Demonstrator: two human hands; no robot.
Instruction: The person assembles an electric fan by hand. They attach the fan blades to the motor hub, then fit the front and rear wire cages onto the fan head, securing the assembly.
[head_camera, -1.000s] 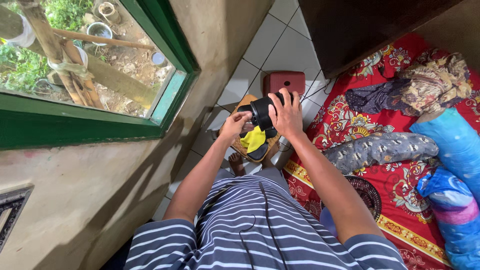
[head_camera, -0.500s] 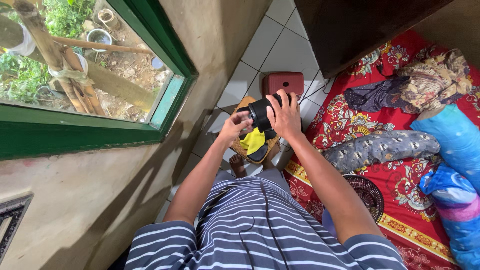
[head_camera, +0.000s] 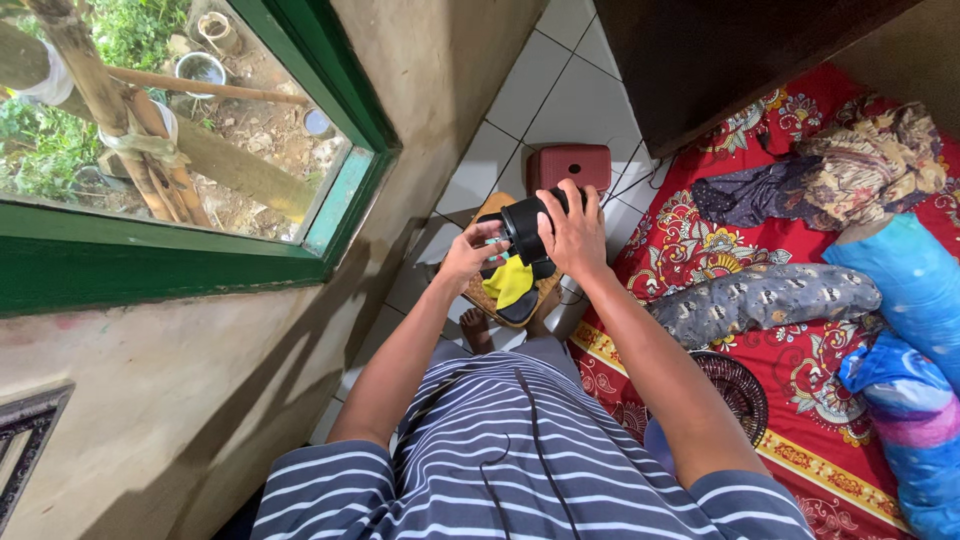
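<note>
Black strap-like object (head_camera: 522, 228), rolled or looped, possibly a sandal or a band; kind not clear from this view. Position: centre of the frame, held in the air above the floor.

Right hand (head_camera: 573, 235): wrapped over the right side of the black object, fingers curled across its top, holding it.

Left hand (head_camera: 468, 255): at the object's left end, fingertips pinching or touching its edge; how firm the grip is cannot be told.

Below the hands: yellow cloth (head_camera: 511, 281) lying on a wooden stool (head_camera: 487, 298), centre of frame, with a dark piece under the cloth. Red plastic box (head_camera: 569, 164) just above, on the white tiled floor (head_camera: 560, 90). A bare foot (head_camera: 472, 328) stands just below the stool.

Surroundings: green window frame (head_camera: 330, 95) at upper left; red patterned sheet (head_camera: 800, 370) at right, with bolsters and crumpled clothes on it.

Risk, as judged:
- The object hangs on fingertips at its left end; a slip there would likely let the roll spring open or drop onto the stool.
- A fall could knock the yellow cloth off the stool onto the tiles.
- The foot is close under the hands, so a dropped object may land on it.
</note>
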